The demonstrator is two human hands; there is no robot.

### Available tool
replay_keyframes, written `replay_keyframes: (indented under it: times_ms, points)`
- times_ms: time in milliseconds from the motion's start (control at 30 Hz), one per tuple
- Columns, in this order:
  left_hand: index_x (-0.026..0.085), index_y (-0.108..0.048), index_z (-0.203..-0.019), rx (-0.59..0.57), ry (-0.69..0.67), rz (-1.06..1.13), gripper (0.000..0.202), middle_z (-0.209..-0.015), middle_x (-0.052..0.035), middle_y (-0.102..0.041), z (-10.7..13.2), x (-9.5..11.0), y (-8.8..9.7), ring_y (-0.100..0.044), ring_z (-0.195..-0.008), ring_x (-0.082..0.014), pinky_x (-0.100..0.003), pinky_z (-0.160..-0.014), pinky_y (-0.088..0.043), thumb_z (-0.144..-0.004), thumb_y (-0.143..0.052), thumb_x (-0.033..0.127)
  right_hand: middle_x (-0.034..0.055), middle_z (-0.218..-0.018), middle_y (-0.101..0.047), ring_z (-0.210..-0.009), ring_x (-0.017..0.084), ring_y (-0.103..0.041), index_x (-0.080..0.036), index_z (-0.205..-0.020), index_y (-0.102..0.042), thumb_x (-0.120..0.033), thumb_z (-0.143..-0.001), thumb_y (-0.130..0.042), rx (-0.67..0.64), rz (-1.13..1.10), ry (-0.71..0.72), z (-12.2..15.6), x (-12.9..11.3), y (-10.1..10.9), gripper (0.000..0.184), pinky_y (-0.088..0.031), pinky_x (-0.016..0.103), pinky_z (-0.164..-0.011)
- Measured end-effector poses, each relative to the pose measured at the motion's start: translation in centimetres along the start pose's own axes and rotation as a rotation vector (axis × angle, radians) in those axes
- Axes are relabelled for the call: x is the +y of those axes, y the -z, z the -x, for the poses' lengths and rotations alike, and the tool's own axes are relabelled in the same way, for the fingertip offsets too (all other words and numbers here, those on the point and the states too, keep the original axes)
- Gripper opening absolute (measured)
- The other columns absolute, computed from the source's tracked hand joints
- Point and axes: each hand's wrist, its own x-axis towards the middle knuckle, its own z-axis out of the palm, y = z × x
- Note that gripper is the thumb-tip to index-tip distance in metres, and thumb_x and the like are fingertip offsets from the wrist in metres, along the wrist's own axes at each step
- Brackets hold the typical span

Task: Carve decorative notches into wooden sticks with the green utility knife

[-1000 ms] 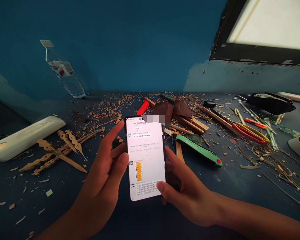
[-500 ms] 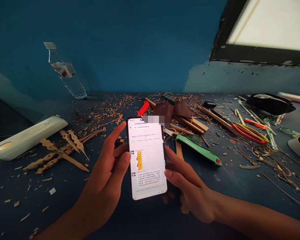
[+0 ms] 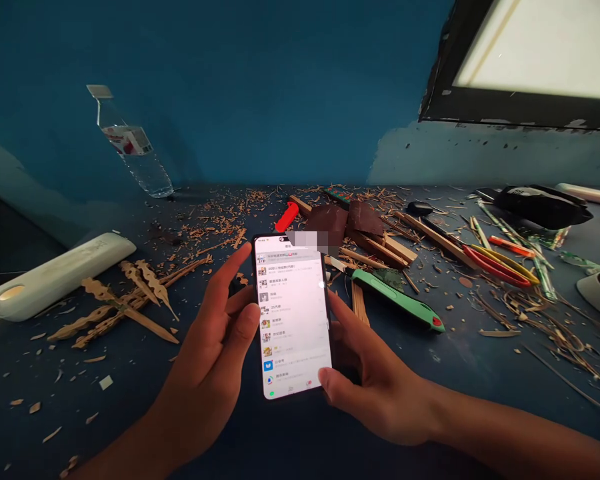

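Observation:
A smartphone point(image 3: 297, 320) is held upright between my two hands, its lit screen facing me with a list of chats. My left hand point(image 3: 213, 333) is closed along the phone's left edge, index finger reaching up to the top corner and thumb against the side. On the other side, my right hand point(image 3: 375, 373) grips the right edge, its thumb lying on the lower right corner of the screen. Fingers behind the phone are partly hidden. Just beyond my right hand lies a green utility knife point(image 3: 395, 300). Carved wooden sticks point(image 3: 130, 310) lie left of my left hand.
Wood shavings point(image 3: 215, 227) cover much of the dark table. Behind the phone are brown sandpaper point(image 3: 327, 223), wood strips point(image 3: 385, 250) and a red tool point(image 3: 287, 217). A water bottle point(image 3: 135, 150) stands by the wall; a white device point(image 3: 60, 273) lies left. Red-yellow-handled tools point(image 3: 500, 267) lie right.
The phone's screen has switched from an open chat to a list of chats. My right thumb has moved down and inward onto the screen's lower right corner. My left hand stays in place.

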Motion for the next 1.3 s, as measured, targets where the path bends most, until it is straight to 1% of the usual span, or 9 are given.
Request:
replay_keyframes:
  times_ms: [133,400,600,767,900,1033,1100,1200,1300]
  points:
    - [0.053,-0.033,-0.157,0.009,0.004,-0.016,0.064,-0.137,0.0023,-0.070,0.0,0.1,0.1,-0.072,-0.115,-0.0269,-0.031,-0.079,-0.067,-0.098,-0.059,0.054,0.0048,-0.115,-0.069,-0.081,0.015,-0.065,-0.041,-0.163,-0.017,-0.016,-0.094,-0.065,0.003,0.051,-0.105,-0.1,-0.3,0.0,0.087,-0.059,0.035,-0.079]
    - [0.051,-0.035,-0.157,0.025,-0.049,-0.083,0.059,-0.145,0.0040,-0.065,0.2,0.0,0.3,-0.066,-0.125,-0.0257,-0.031,-0.091,-0.063,-0.101,-0.054,0.051,0.0013,-0.103,-0.068,-0.065,0.011,-0.056,-0.041,-0.160,-0.022,-0.014,-0.088,-0.069,-0.012,0.093,-0.132,-0.4,-1.1,0.1,0.090,-0.059,0.035,-0.075]
    - [0.054,-0.042,-0.153,-0.010,-0.082,-0.090,0.053,-0.136,0.0060,-0.071,0.1,-0.2,0.4,-0.072,-0.113,-0.0246,-0.027,-0.075,-0.064,-0.102,-0.053,0.051,0.0033,-0.101,-0.068,-0.065,0.013,-0.057,-0.035,-0.164,-0.019,-0.016,-0.088,-0.071,-0.016,0.096,-0.096,-0.3,-0.7,0.1,0.094,-0.059,0.036,-0.074]
    - [0.052,-0.041,-0.154,0.031,-0.067,-0.082,0.055,-0.135,0.0046,-0.072,0.1,-0.1,0.2,-0.069,-0.120,-0.0247,-0.027,-0.086,-0.063,-0.101,-0.056,0.049,0.0046,-0.105,-0.069,-0.069,0.014,-0.059,-0.036,-0.165,-0.016,-0.020,-0.092,-0.068,-0.026,0.080,-0.081,-0.1,-0.4,0.2,0.091,-0.058,0.037,-0.077]
    - [0.051,-0.039,-0.155,0.025,-0.066,-0.090,0.057,-0.145,0.0042,-0.065,0.1,-0.1,0.2,-0.068,-0.122,-0.0259,-0.032,-0.092,-0.062,-0.101,-0.056,0.048,0.0034,-0.104,-0.068,-0.071,0.015,-0.061,-0.037,-0.164,-0.017,-0.021,-0.094,-0.067,-0.026,0.072,-0.067,0.0,-0.3,0.3,0.087,-0.058,0.038,-0.080]
    - [0.050,-0.043,-0.150,0.026,-0.090,-0.083,0.050,-0.143,0.0058,-0.067,0.0,0.0,0.2,-0.069,-0.120,-0.0223,-0.029,-0.092,-0.062,-0.102,-0.056,0.045,0.0059,-0.115,-0.066,-0.094,0.018,-0.065,-0.036,-0.159,-0.028,-0.025,-0.099,-0.063,0.017,0.029,-0.040,0.1,-0.3,0.2,0.070,-0.056,0.037,-0.087]
    - [0.047,-0.051,-0.141,-0.009,-0.131,-0.052,0.038,-0.131,0.0072,-0.073,0.1,0.0,0.1,-0.073,-0.108,-0.0180,-0.024,-0.083,-0.063,-0.104,-0.054,0.042,0.0062,-0.117,-0.064,-0.093,0.017,-0.064,-0.035,-0.155,-0.035,-0.031,-0.101,-0.063,0.052,-0.018,-0.059,0.0,-0.3,0.1,0.061,-0.056,0.031,-0.079]
    - [0.042,-0.058,-0.125,-0.018,-0.250,-0.124,0.022,-0.109,0.0091,-0.078,0.5,-0.3,0.0,-0.075,-0.087,-0.0131,-0.019,-0.069,-0.061,-0.106,-0.050,0.034,0.0041,-0.107,-0.063,-0.074,0.011,-0.059,-0.032,-0.152,-0.035,-0.046,-0.101,-0.064,0.095,-0.125,-0.138,-0.1,-0.5,-0.2,0.061,-0.050,0.021,-0.059]
    - [0.042,-0.056,-0.129,-0.023,-0.461,-0.309,0.031,-0.102,0.0100,-0.079,0.8,-0.9,0.0,-0.075,-0.081,-0.0108,-0.017,-0.065,-0.058,-0.105,-0.048,0.024,0.0017,-0.095,-0.062,-0.064,0.010,-0.054,-0.030,-0.151,-0.033,-0.060,-0.100,-0.059,0.122,-0.139,-0.202,-0.2,-0.9,-0.4,0.065,-0.046,0.019,-0.050]
